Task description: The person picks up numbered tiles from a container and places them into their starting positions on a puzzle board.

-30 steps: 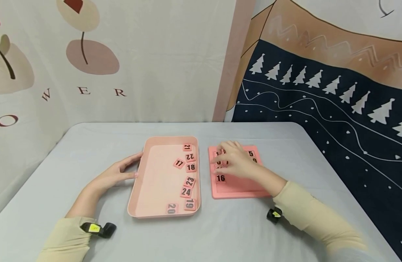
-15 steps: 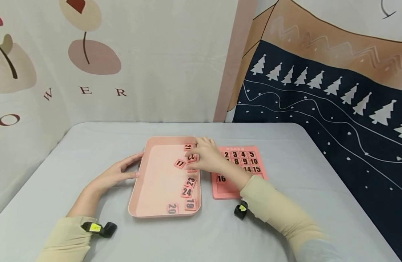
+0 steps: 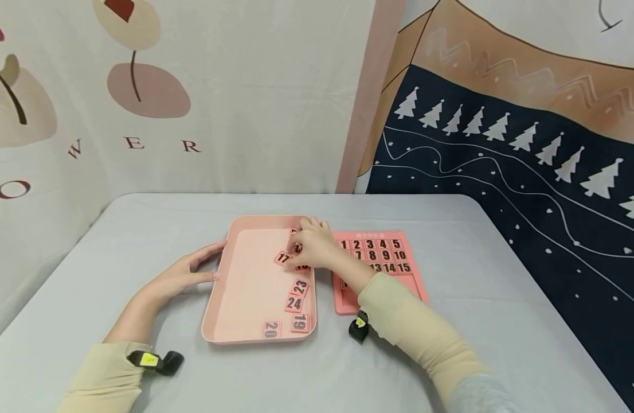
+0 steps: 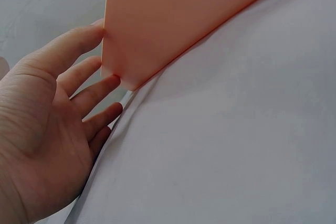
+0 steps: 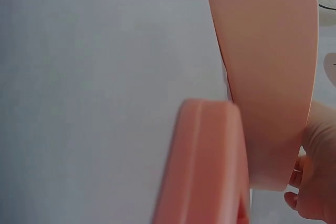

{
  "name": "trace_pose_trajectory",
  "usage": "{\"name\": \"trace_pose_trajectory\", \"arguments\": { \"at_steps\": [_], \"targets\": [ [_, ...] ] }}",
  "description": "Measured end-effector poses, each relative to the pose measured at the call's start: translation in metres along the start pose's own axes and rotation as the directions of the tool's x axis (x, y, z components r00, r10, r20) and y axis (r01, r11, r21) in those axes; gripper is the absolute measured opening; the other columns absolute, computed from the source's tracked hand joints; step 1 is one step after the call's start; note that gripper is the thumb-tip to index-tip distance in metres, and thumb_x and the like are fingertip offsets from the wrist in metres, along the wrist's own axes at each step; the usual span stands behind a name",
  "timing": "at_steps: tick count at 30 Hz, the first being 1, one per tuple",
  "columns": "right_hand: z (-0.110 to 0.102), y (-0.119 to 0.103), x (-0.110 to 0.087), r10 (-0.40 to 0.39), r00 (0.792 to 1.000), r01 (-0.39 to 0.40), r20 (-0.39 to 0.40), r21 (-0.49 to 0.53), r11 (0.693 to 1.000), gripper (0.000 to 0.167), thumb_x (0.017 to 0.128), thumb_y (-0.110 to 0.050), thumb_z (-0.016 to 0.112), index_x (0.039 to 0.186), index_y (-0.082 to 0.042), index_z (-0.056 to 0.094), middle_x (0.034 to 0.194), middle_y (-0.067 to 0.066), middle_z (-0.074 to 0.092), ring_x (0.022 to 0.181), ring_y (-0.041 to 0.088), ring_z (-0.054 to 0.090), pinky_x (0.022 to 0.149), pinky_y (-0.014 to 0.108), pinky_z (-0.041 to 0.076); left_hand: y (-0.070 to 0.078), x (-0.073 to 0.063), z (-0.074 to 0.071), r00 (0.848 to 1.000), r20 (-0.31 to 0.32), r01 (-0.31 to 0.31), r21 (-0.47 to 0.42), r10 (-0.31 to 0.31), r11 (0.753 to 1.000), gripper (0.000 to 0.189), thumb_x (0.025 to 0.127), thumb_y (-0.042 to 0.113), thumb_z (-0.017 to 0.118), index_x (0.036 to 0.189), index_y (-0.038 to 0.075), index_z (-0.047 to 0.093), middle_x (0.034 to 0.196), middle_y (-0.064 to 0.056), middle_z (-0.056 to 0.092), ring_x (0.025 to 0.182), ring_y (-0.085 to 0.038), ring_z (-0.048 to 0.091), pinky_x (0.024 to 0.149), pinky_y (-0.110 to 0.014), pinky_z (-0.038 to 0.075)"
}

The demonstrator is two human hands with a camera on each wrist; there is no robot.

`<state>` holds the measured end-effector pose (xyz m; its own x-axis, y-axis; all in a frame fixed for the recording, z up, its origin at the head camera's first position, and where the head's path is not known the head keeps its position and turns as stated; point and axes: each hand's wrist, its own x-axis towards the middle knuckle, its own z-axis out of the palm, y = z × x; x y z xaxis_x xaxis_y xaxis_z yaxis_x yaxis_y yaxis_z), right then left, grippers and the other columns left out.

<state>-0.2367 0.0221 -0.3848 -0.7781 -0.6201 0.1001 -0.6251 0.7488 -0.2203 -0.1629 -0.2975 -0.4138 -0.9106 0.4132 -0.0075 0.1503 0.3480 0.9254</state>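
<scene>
My left hand (image 3: 185, 272) touches the left wall of a pale pink tray (image 3: 239, 287) with thumb and fingers extended. In the left wrist view, its fingertips meet the tray wall (image 4: 173, 19). Over the tray's right side is my right hand (image 3: 315, 244), thumb and fingertips right at the number tile 17 (image 3: 282, 258) and spread apart. Tile 18 (image 3: 302, 268) and two tiles beyond it are partly covered by this hand. The right wrist view has the fingertips hidden behind the tray's side (image 5: 268, 77).
Right of the tray lies a pink number board (image 3: 420, 293) with rows of tiles, partly under my right forearm. Tile 23 (image 3: 299, 287), tile 24 (image 3: 293, 303), tile 19 (image 3: 300, 323) and tile 20 (image 3: 272, 329) lie nearer in the tray. A grey cloth (image 3: 358, 373) covers the table.
My right hand has moved left from the number board to the tray, then slightly further left to tile 17. The left hand stays against the tray.
</scene>
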Motion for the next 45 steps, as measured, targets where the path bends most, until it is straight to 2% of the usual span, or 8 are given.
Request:
{"name": "trace_pose_trajectory", "arguments": {
  "at_steps": [9,13,21,29,33,38,45],
  "targets": [
    [0.003,-0.006,0.007,0.048,0.998,-0.049,0.047,0.004,0.999,0.030,0.066,-0.057,0.081,0.074,-0.032,0.067,0.090,-0.008,0.044,0.091,0.014,0.035,0.078,0.033,0.025,0.000,-0.001,-0.001,1.000,-0.004,-0.012,0.007,0.012,1.000,0.068,0.091,0.014,0.067,0.150,0.009,0.032,0.153,-0.011,0.028,0.141,-0.032,0.016,0.099,-0.007,0.024],
    [0.002,-0.006,0.007,0.050,0.998,-0.051,0.047,0.018,0.999,0.027,0.068,-0.053,0.081,0.074,-0.031,0.066,0.092,-0.007,0.045,0.093,0.015,0.036,0.079,0.034,0.026,-0.002,0.000,-0.001,1.000,0.000,-0.027,0.013,0.027,1.000,0.068,0.091,0.013,0.066,0.150,0.009,0.032,0.154,-0.012,0.028,0.141,-0.032,0.016,0.099,-0.008,0.024],
    [-0.004,0.000,-0.003,0.005,0.999,-0.002,-0.042,0.064,0.998,0.029,0.070,-0.052,0.080,0.084,-0.029,0.070,0.100,-0.005,0.046,0.092,0.016,0.036,0.080,0.035,0.027,-0.003,0.000,-0.001,1.000,-0.004,-0.016,0.019,0.016,1.000,0.068,0.091,0.015,0.066,0.150,0.010,0.032,0.154,-0.010,0.028,0.141,-0.029,0.017,0.099,-0.008,0.024],
    [-0.022,0.004,-0.027,-0.029,0.987,0.044,-0.158,0.093,0.995,0.027,0.070,-0.047,0.083,0.085,-0.027,0.072,0.105,-0.003,0.047,0.096,0.016,0.037,0.083,0.037,0.028,-0.001,-0.001,0.000,1.000,0.000,-0.015,0.008,0.015,1.000,0.069,0.091,0.015,0.066,0.150,0.009,0.031,0.154,-0.011,0.027,0.141,-0.031,0.016,0.099,-0.007,0.025],
    [-0.034,0.009,-0.044,-0.052,0.978,0.077,-0.203,0.116,0.990,0.026,0.069,-0.043,0.084,0.084,-0.026,0.071,0.104,-0.003,0.046,0.096,0.017,0.036,0.084,0.038,0.027,0.000,-0.001,0.001,1.000,-0.001,-0.007,0.007,0.007,1.000,0.069,0.092,0.015,0.066,0.151,0.010,0.031,0.154,-0.010,0.027,0.142,-0.028,0.017,0.099,-0.008,0.025],
    [-0.044,0.020,-0.064,-0.078,0.970,0.110,-0.229,0.133,0.985,0.026,0.067,-0.037,0.087,0.084,-0.024,0.072,0.098,-0.003,0.042,0.095,0.018,0.035,0.084,0.040,0.027,0.000,-0.001,0.000,1.000,0.002,-0.005,0.016,0.005,1.000,0.069,0.092,0.016,0.066,0.151,0.010,0.030,0.154,-0.010,0.027,0.141,-0.031,0.016,0.098,-0.007,0.025],
    [-0.050,0.037,-0.093,-0.095,0.974,0.119,-0.207,0.109,0.987,0.026,0.066,-0.034,0.088,0.085,-0.024,0.073,0.098,-0.004,0.044,0.099,0.018,0.036,0.088,0.041,0.027,0.000,0.000,-0.001,1.000,0.004,-0.004,0.014,0.004,1.000,0.070,0.092,0.015,0.066,0.151,0.009,0.030,0.154,-0.011,0.026,0.141,-0.032,0.016,0.098,-0.007,0.025]
  ]
}}
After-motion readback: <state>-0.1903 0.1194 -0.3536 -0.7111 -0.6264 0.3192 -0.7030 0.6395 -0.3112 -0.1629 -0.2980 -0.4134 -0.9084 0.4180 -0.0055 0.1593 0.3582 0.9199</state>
